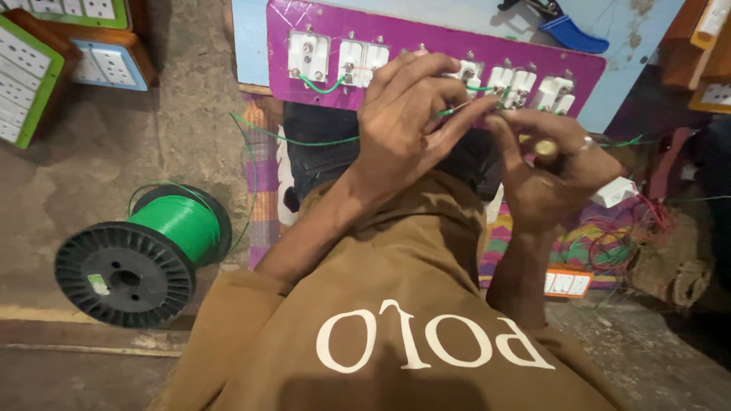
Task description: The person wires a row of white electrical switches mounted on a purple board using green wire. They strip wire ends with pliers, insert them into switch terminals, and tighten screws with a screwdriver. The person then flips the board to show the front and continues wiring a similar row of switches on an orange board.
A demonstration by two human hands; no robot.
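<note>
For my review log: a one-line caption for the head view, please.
Left hand and right hand pinch a green wire at a purple switch panel; green wire spool nearby.

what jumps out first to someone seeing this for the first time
The purple board of white switch modules at top centre, where the left hand and right hand pinch a thin green wire. Lower left on the floor lies a black spool of green wire.

Wire spool (141,255) left of hands, switch panel (426,61) beyond.
</note>
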